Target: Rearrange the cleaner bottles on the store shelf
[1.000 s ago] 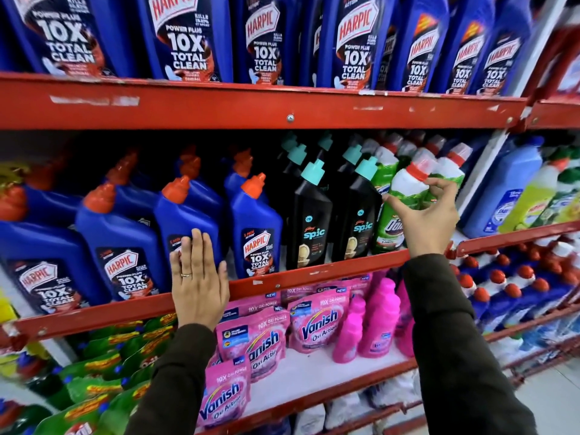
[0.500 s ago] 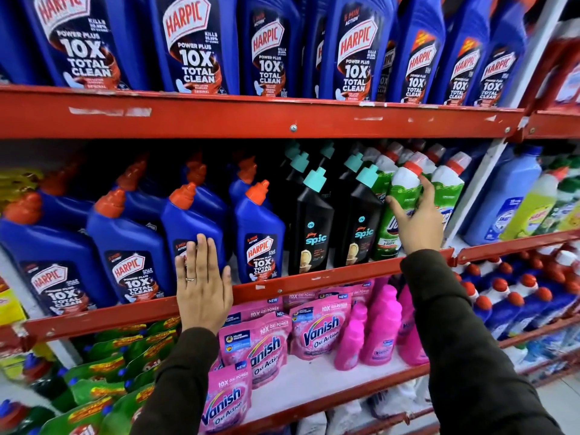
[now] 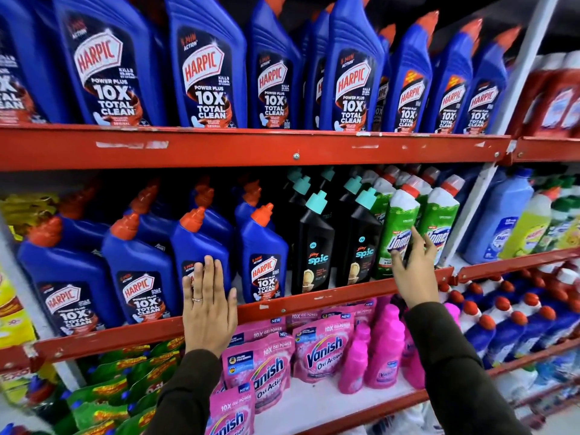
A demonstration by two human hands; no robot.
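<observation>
On the middle shelf (image 3: 314,304) stand blue Harpic bottles with orange caps, black Spic bottles (image 3: 314,246) with teal caps, and green Domex bottles with red caps at the right end. My left hand (image 3: 208,306) lies flat, fingers together, against the lower front of one blue Harpic bottle (image 3: 201,243) and over the red shelf edge. My right hand (image 3: 414,262) is spread in front of the front green Domex bottle (image 3: 400,221). Its thumb and fingertips touch that bottle's label and the neighbouring green bottle (image 3: 439,215). Neither hand is closed around a bottle.
Large blue Harpic bottles (image 3: 204,67) fill the top shelf. Below are pink Vanish pouches (image 3: 320,350), pink bottles (image 3: 383,350) and green pouches (image 3: 119,394). A white upright post (image 3: 470,215) separates the right bay, which holds a light blue bottle (image 3: 499,221) and yellow-green bottles (image 3: 530,230).
My right hand slid down from the green bottle's red-capped neck to its lower label. The left hand stayed flat on the blue bottle. The view tilted upward.
</observation>
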